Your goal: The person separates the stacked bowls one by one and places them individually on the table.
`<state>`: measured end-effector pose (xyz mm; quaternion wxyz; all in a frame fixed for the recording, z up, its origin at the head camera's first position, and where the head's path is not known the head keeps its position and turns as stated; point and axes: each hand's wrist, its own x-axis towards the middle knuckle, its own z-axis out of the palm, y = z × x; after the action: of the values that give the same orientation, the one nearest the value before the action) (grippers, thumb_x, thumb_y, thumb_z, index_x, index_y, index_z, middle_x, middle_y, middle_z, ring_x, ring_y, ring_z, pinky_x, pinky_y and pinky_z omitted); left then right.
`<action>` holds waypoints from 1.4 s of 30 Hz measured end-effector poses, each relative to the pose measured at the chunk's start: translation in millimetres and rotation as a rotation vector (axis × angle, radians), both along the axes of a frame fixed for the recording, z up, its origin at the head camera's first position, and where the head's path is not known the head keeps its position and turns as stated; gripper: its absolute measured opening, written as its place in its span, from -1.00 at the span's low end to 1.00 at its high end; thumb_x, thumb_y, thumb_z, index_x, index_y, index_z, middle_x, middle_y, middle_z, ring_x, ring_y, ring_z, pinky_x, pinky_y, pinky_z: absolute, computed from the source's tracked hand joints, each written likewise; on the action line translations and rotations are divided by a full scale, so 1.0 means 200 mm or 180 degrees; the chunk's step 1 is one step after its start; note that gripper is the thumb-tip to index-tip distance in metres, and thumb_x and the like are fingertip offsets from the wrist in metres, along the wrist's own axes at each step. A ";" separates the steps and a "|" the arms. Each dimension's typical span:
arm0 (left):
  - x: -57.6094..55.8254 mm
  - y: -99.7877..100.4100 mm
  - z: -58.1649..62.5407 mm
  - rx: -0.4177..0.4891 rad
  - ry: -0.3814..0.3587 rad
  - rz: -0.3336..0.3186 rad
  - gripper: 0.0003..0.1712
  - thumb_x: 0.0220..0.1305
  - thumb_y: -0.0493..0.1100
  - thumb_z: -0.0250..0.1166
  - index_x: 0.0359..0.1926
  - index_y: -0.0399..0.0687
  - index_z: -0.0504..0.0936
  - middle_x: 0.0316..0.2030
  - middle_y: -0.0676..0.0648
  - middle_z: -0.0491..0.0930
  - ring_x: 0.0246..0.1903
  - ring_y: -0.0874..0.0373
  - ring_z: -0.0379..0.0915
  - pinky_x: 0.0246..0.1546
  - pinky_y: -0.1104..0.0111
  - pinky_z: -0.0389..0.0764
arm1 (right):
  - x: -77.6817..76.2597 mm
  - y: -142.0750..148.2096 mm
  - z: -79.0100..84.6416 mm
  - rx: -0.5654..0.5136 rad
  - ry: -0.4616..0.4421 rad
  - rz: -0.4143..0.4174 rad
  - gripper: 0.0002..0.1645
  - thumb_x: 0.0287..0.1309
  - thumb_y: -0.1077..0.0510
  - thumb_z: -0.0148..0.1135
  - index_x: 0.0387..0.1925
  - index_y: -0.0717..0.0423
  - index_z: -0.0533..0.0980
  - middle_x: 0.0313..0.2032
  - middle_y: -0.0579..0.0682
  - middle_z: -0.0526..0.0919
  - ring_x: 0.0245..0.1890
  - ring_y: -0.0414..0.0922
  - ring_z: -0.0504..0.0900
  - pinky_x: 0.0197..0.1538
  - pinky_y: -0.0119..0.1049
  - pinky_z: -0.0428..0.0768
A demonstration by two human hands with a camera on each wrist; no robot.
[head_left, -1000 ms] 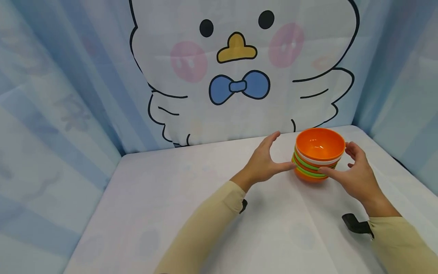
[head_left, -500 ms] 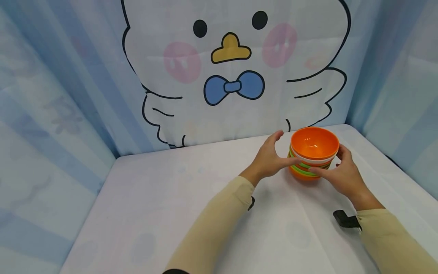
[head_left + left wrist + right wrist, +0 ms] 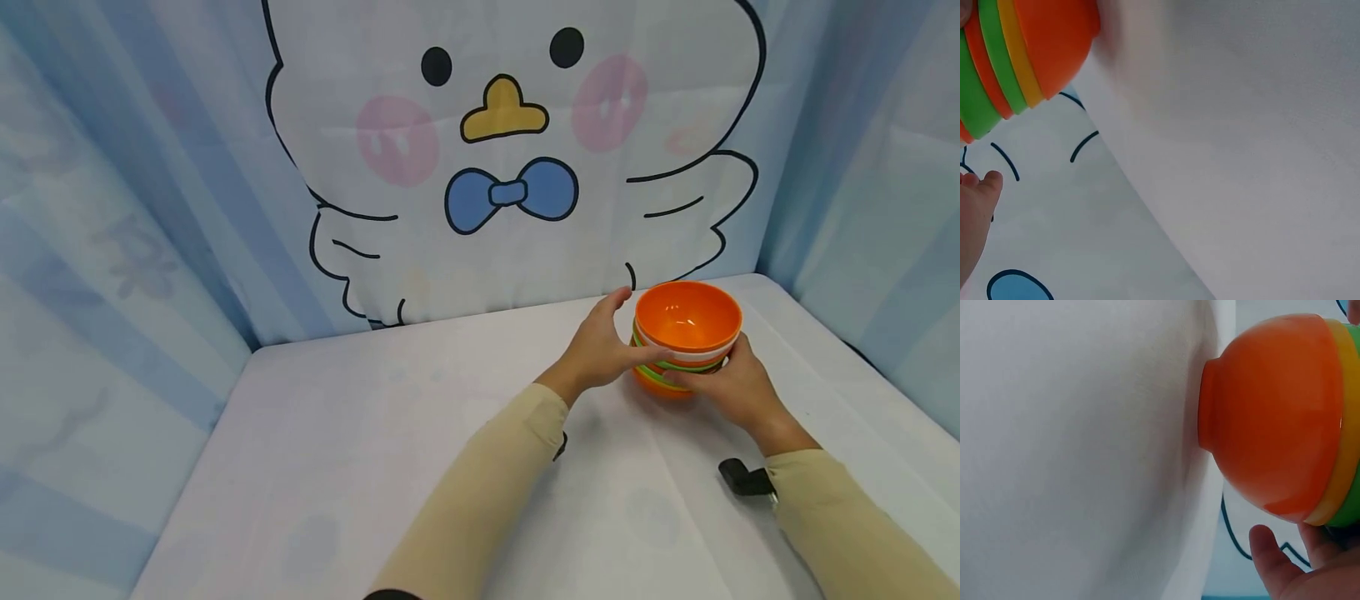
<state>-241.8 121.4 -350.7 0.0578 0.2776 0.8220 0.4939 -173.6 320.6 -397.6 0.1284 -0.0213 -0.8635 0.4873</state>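
Observation:
A stack of nested bowls (image 3: 690,321) stands upright at the table's back right, an orange one on top, with white, green, yellow and orange ones under it. My right hand (image 3: 742,392) holds the stack from the right, thumb across its front; in the right wrist view its fingers (image 3: 1316,544) reach the rims. My left hand (image 3: 603,346) is at the stack's left side. Its thumb lies over the front, while in the left wrist view its other fingers (image 3: 979,200) stay apart from the bowls (image 3: 1054,44). The far side of the stack is hidden.
A white cloth covers the table (image 3: 375,450). Close behind the stack hangs a curtain (image 3: 517,258) printed with a cartoon bird, and blue-and-white curtains (image 3: 97,292) flank the table. A black wrist-camera piece (image 3: 742,477) juts out near the right sleeve.
Both hands have closed in on the stack: the right thumb and fingers moved leftward around it, the left thumb slid right across its front. The view shifted slightly; the stack stays on the table.

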 end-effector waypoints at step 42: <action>0.02 0.00 0.01 -0.0002 -0.0108 -0.0070 0.25 -0.03 0.12 0.59 0.56 -0.02 0.07 0.38 0.09 0.28 0.20 0.24 0.32 0.07 0.42 0.52 | 0.02 -0.12 -0.01 0.0245 -0.0178 0.0087 0.28 0.05 0.01 0.54 0.50 0.31 -0.12 0.35 0.41 0.20 0.27 0.38 0.25 0.20 0.41 0.31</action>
<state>-238.7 121.0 -348.8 0.0773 0.2782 0.8179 0.4976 -169.3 296.9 -400.2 0.0983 -0.0182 -0.8850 0.4547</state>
